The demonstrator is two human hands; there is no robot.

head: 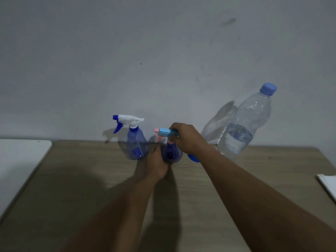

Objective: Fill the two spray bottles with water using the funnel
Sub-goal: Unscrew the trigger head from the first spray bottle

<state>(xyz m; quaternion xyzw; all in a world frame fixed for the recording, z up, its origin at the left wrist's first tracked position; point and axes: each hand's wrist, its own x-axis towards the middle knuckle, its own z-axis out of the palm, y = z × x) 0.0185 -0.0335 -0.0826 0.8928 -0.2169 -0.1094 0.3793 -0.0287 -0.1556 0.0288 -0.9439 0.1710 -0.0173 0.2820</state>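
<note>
Where both hands meet at the middle of the table (91, 179), notes as follows.

Right hand (188, 138): wrapped over the back of the pale blue and pink spray head (166, 132), which sits on top of the near spray bottle (171, 154); fingers closed around it.
Left hand (158, 163): cupped against the lower left side of that same bottle, holding its body; fingertips partly lost in shadow.
Near spray bottle: upright on the table, between the two hands, nozzle pointing left.
Second spray bottle (136, 144): just to the left, upright, white and blue trigger head on, touched by neither hand.
Water bottle (243, 126): behind the right forearm, by the wall, blue cap on, roughly a third full.
Count: two spray bottles, one water bottle, two hands.
Blue object (193, 158): rounded blue edge under the right wrist, mostly covered; cannot tell whether it is the funnel.
Cut off: white surface (21, 160) at left edge, white sheet (328, 186) at right edge.
Light: dim, water level in spray bottles not readable.
</note>
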